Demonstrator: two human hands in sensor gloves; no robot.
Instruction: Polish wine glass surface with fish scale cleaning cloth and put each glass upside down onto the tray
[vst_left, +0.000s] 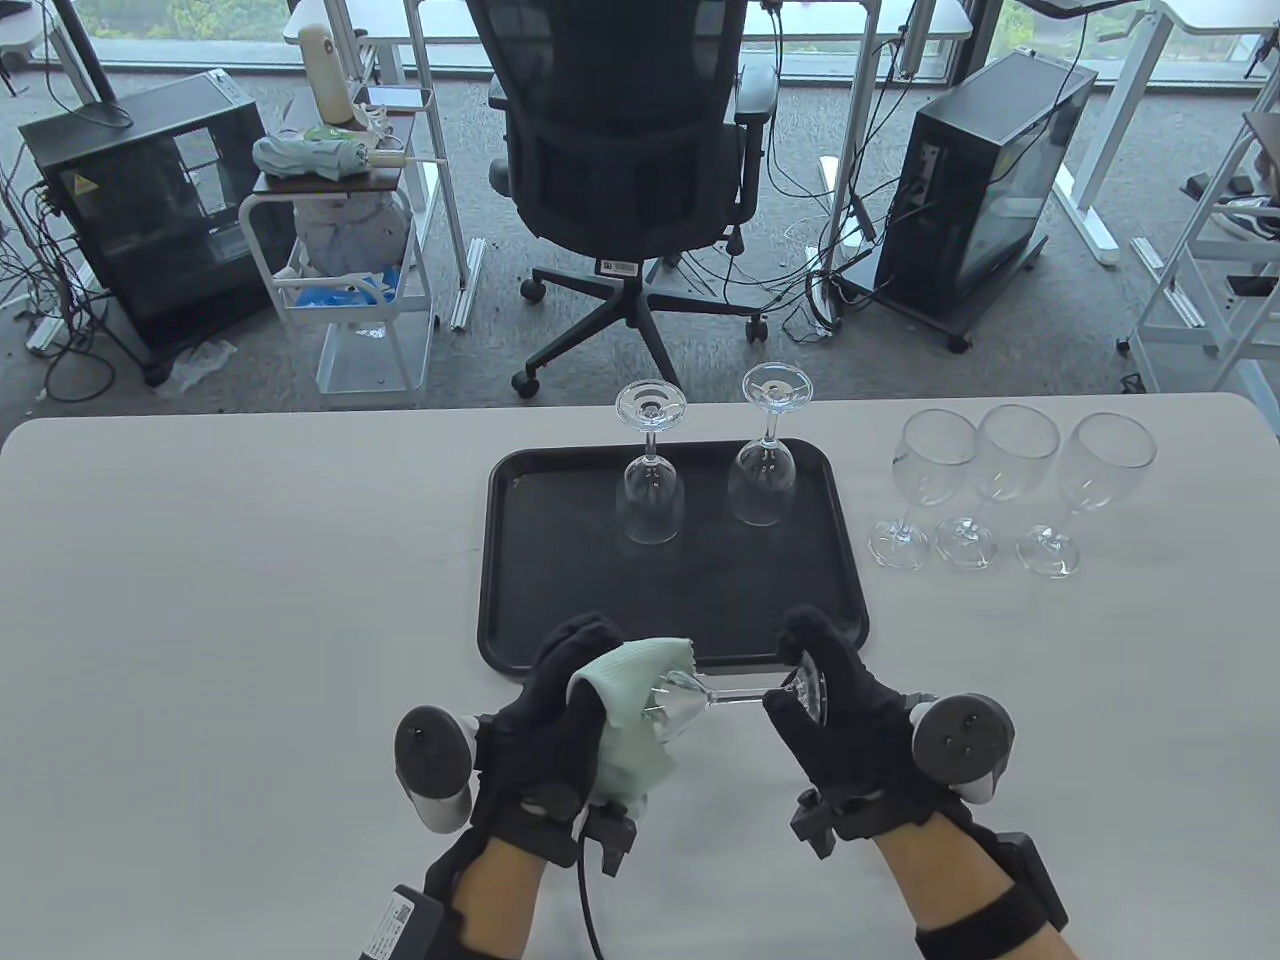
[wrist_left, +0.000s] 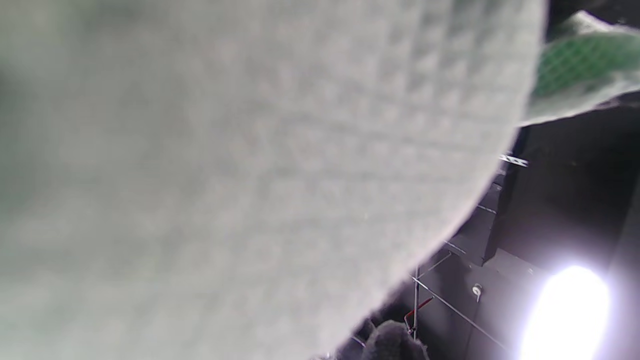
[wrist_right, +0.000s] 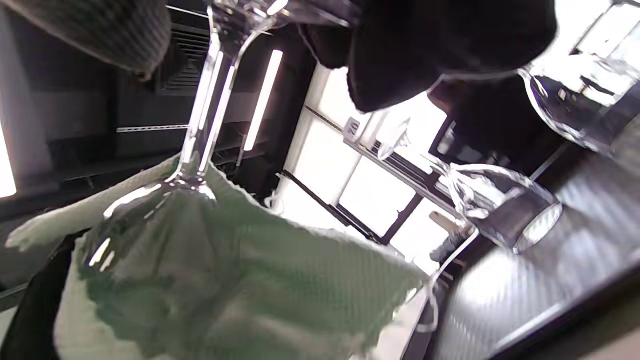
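Note:
A wine glass (vst_left: 720, 697) lies sideways in the air just in front of the black tray (vst_left: 560, 600). My left hand (vst_left: 565, 700) wraps the pale green cloth (vst_left: 630, 720) around its bowl. My right hand (vst_left: 830, 700) grips its foot (vst_left: 812, 688). The right wrist view shows the stem (wrist_right: 202, 115) running down into the cloth-covered bowl (wrist_right: 165, 240). Cloth (wrist_left: 250, 175) fills the left wrist view. Two glasses (vst_left: 652, 495) (vst_left: 765, 480) stand upside down at the back of the tray. Three upright glasses (vst_left: 1000, 480) wait on the table to the tray's right.
The white table (vst_left: 200, 620) ends just behind the tray. Beyond it stand an office chair (vst_left: 630, 180), two computer towers (vst_left: 150, 220) (vst_left: 990, 190) and a small white cart (vst_left: 350, 260). The front half of the tray holds nothing.

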